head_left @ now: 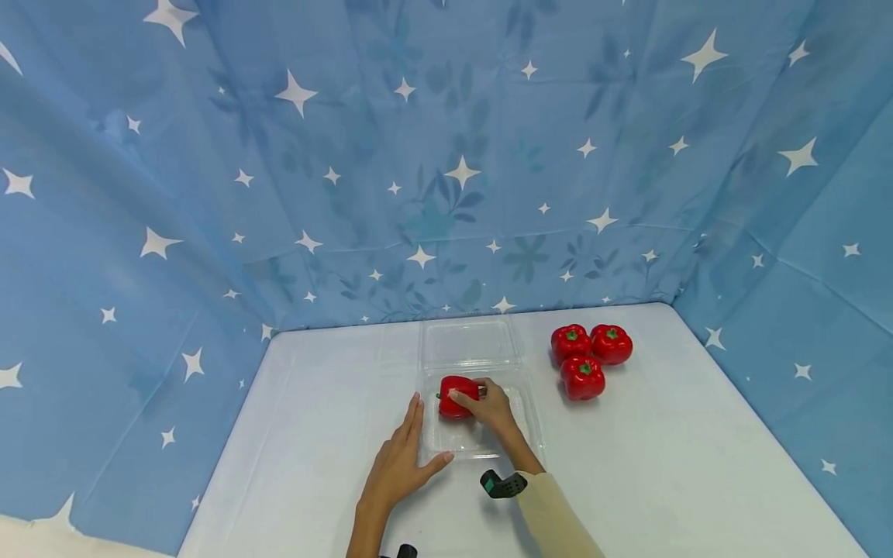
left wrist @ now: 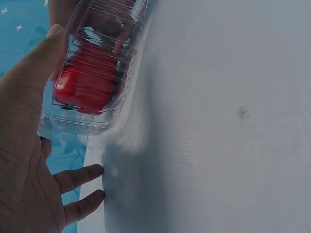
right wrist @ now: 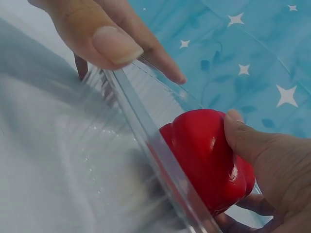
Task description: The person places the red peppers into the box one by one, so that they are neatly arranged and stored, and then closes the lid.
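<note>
A red bell pepper lies on its side within the clear plastic clamshell box, its stem towards the left. My right hand grips the pepper from the right, thumb on top; the right wrist view shows the thumb against the pepper and fingers beneath. Along the box's left side rests my left hand, fingers extended and thumb near the front rim. In the left wrist view the ribbed box wall stands between the left hand and the pepper.
Three more red bell peppers sit grouped on the white table, right of the box. The box's open lid lies flat behind it. A blue star-patterned curtain hangs behind and beside the table.
</note>
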{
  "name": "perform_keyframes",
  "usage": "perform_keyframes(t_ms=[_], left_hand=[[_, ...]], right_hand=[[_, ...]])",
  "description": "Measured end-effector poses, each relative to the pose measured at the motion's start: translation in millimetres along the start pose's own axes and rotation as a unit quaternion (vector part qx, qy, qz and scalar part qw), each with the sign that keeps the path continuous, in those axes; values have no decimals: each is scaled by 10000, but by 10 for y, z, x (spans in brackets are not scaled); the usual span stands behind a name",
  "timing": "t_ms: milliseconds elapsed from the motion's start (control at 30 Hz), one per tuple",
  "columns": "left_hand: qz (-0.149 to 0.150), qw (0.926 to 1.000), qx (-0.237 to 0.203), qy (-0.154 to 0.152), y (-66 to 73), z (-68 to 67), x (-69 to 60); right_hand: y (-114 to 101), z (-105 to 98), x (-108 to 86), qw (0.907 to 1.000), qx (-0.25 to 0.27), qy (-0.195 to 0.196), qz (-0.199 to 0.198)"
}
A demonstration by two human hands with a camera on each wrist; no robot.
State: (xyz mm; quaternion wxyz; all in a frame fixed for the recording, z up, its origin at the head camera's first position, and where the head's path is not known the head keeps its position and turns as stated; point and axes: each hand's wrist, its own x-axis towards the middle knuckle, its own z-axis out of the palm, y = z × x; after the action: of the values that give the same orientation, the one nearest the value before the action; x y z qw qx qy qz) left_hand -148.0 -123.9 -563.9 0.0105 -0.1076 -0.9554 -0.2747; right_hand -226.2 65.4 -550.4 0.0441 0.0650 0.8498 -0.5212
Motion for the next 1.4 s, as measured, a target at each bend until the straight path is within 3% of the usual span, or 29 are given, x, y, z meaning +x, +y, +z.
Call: perform_keyframes(t_ms=[200, 633, 1033, 1400], left_hand=[[37, 9999, -49, 93, -10, -3, -15], [-15, 9998, -206, 75, -1, 8, -19], [115, 9996, -224, 129, -17, 5, -3], [58, 9993, -363, 101, -21, 26, -13]], right_hand=[[-64, 51, -49, 9999, 68, -24, -127], [11, 17, -19, 9971, 676, -266, 248], [-63, 95, -29, 9988, 429, -133, 190], [-84, 101, -40, 9991, 313, -145, 231]])
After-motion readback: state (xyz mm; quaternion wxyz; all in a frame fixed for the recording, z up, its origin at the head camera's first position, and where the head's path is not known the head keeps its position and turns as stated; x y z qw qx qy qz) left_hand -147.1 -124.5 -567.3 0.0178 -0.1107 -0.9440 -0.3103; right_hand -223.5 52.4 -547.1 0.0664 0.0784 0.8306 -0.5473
